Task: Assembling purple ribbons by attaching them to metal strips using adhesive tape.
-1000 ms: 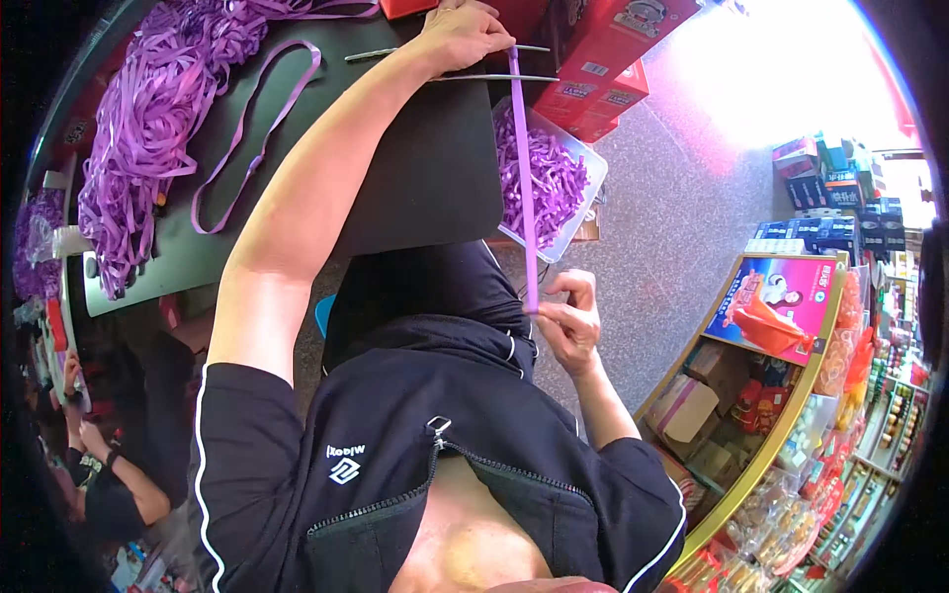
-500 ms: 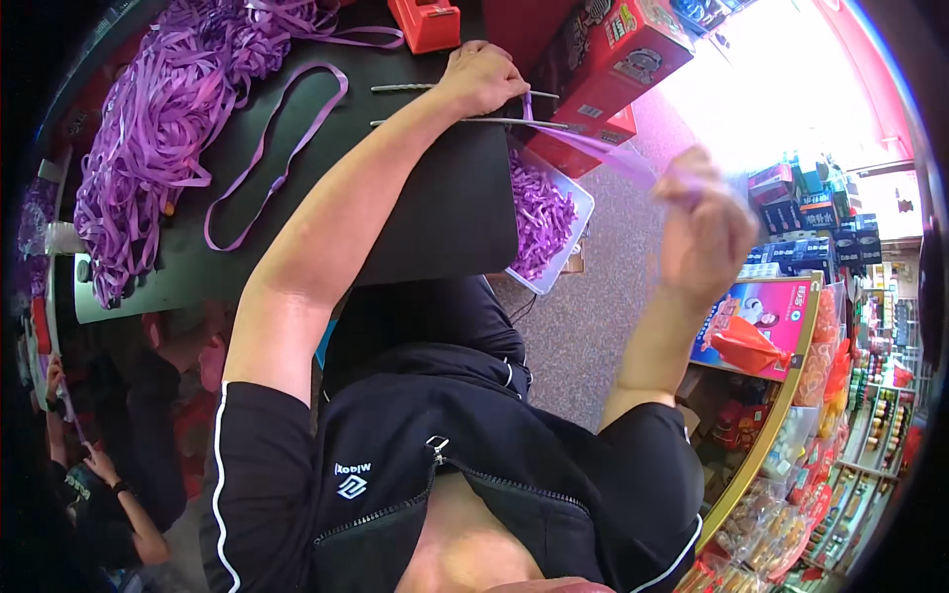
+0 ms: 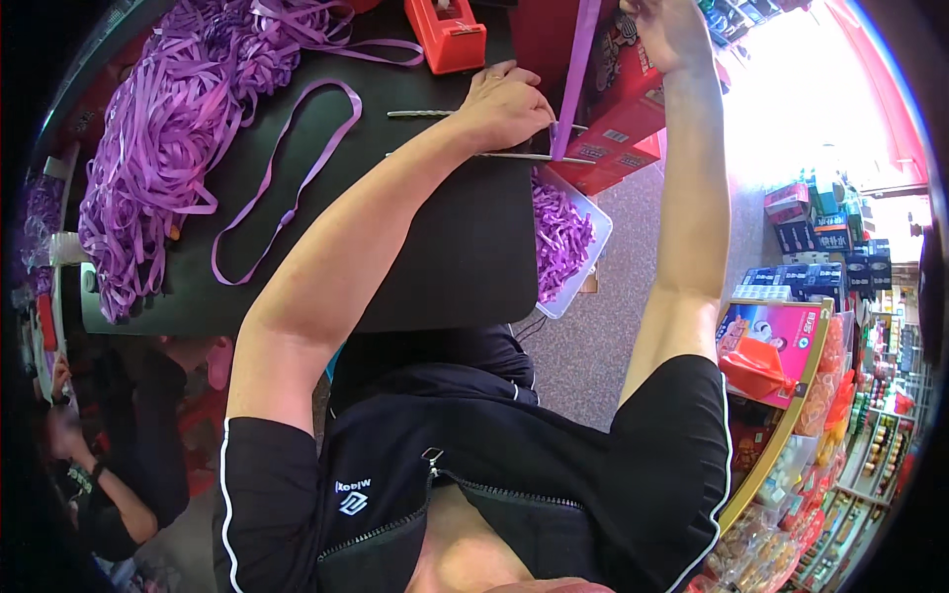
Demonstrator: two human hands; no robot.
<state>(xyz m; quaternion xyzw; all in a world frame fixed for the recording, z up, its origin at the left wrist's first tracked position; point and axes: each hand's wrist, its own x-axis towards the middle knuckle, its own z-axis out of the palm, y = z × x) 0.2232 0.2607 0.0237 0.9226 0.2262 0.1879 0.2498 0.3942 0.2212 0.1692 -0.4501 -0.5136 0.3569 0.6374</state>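
A taut purple ribbon passes round two thin metal rods at the table's right edge and climbs past the upper rim of the picture. Beside the rods my left hand rests, its thumb and forefinger pinched on the ribbon at the rod. My right hand is raised at the top right with curled fingers; the picture's edge cuts off where they meet the ribbon. The near rod and far rod lie across the table. A purple loop with a small slider lies left of my forearm.
A big tangle of purple ribbons covers the left of the black table. An orange tape dispenser stands beyond my left hand. Below the right edge, a clear bin holds purple pieces. Red boxes stand behind; another person sits lower left.
My right hand has gone up and away from me, and the ribbon now runs steeply upward instead of off to the right. The left hand stays at the rods.
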